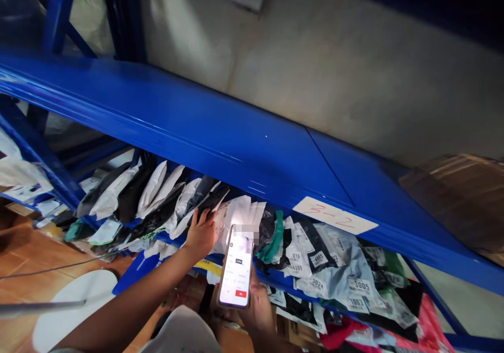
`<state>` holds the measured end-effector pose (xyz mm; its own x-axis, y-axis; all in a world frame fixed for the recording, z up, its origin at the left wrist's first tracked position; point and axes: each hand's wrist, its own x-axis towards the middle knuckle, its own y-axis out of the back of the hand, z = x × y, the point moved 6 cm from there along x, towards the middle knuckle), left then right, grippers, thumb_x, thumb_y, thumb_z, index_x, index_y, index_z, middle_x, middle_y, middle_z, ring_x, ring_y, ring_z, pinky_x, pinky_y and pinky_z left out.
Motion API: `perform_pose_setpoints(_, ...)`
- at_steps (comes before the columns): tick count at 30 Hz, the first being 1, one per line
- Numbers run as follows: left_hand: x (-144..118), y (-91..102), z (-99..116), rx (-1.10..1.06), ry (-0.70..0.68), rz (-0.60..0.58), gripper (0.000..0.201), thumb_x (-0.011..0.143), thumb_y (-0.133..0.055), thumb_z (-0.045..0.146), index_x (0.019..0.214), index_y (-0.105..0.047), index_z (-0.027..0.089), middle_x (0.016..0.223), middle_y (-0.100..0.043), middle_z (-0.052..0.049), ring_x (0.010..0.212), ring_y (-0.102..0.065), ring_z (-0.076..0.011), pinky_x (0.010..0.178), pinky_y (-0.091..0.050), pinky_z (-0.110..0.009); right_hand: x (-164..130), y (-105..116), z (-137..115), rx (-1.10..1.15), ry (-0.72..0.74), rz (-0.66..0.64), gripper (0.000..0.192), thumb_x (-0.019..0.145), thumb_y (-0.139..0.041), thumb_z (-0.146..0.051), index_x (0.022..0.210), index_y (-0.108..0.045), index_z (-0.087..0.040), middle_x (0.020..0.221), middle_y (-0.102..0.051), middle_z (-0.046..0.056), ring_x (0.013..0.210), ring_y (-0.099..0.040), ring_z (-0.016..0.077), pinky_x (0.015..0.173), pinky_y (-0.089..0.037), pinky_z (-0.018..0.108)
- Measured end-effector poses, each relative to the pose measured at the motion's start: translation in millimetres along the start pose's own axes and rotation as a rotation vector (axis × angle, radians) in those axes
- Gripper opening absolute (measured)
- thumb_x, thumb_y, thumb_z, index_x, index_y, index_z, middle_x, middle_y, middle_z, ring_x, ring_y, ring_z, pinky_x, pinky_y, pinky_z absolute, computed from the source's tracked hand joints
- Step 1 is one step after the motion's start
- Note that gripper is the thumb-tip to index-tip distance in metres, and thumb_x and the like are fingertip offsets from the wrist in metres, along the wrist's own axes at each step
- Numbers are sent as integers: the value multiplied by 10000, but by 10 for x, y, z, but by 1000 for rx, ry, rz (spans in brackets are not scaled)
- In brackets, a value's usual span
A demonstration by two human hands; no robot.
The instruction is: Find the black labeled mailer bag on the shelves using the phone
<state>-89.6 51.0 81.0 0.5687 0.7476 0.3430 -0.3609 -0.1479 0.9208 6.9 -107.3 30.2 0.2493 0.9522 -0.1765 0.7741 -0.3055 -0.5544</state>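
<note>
My right hand [258, 298] is wrapped around a lit smartphone [235, 271], held upright below the shelf edge. A red button shows near the bottom of its screen. A bright light shines at the phone's top end onto white parcels [238, 211] behind it. To the left, my left hand [201, 233] reaches in with its fingers apart. Its fingertips rest against a dark mailing bag [212, 198] in the row of upright parcels. Whether they press on the bag or only touch it, I cannot tell. A green bag [273, 240] stands just right of the phone.
A blue metal shelf [189, 117] runs overhead, with a "3-2" label [334, 215] on its edge. Labelled grey parcels [360, 285] crowd the right side. A cardboard box [457, 201] sits on the upper shelf. A round white base [74, 306] stands on the tiled floor.
</note>
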Motion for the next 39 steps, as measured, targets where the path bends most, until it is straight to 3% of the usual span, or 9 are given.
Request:
perform_pose_setpoints(4, 0, -58, -156, -24, 83, -47, 251, 840, -529, 231, 940, -750, 168, 1363, -579, -69, 1318, -420, -325, 1166, -208, -582, 169, -330, 100, 47, -141, 5, 711, 706, -656, -510, 1351, -485, -267, 939, -749, 123, 675, -710, 304, 340, -467, 289)
perform_pose_setpoints(7, -16, -89, -210, -50, 73, -90, 323, 858, -491, 203, 1081, -724, 210, 1386, -560, -52, 1346, -392, -324, 1159, -204, -604, 369, -543, 130, 46, -198, 32, 727, 683, -669, -520, 1333, -466, -264, 911, -750, 80, 694, -714, 288, 366, -486, 281)
perform_pose_setpoints(10, -21, -91, -304, -80, 91, -99, 409, 886, -484, 242, 1271, -621, 261, 1390, -555, -61, 1359, -380, -324, 1148, -205, -623, 582, -666, 115, 14, -214, 115, 708, 648, -692, -533, 1262, -487, -246, 926, -748, 62, 716, -713, 271, 414, -520, 293)
perform_pose_setpoints(15, -26, -85, -425, -119, 76, -91, 492, 861, -536, 264, 1352, -545, 271, 1395, -548, -75, 1372, -362, -335, 1146, -200, -630, 802, -804, 44, -117, -252, 153, 743, 639, -664, -583, 1258, -444, -238, 898, -745, 43, 648, -702, 256, 334, -459, 252)
perform_pose_setpoints(19, -33, -67, -450, -120, 53, -49, 521, 832, -569, 269, 1352, -542, 302, 1394, -549, -70, 1358, -376, -343, 1139, -195, -642, 852, -868, 1, -150, -232, 130, 730, 657, -636, -596, 1256, -434, -231, 885, -744, 42, 576, -687, 240, 278, -396, 221)
perform_pose_setpoints(26, -35, -107, -465, -156, 54, -101, 570, 816, -595, 300, 1379, -508, 315, 1421, -522, -68, 1387, -326, -350, 1152, -126, -643, 853, -908, -9, -158, -232, 110, 745, 665, -629, -581, 1286, -406, -235, 956, -744, 52, 564, -684, 220, 276, -364, 199)
perform_pose_setpoints(39, -42, -116, -468, -160, 45, -91, 571, 832, -599, 315, 1393, -490, 314, 1408, -532, -78, 1382, -329, -361, 1150, -99, -656, 859, -905, -22, -188, -230, 150, 765, 663, -628, -549, 1318, -389, -235, 945, -741, 44, 567, -684, 227, 275, -439, 241)
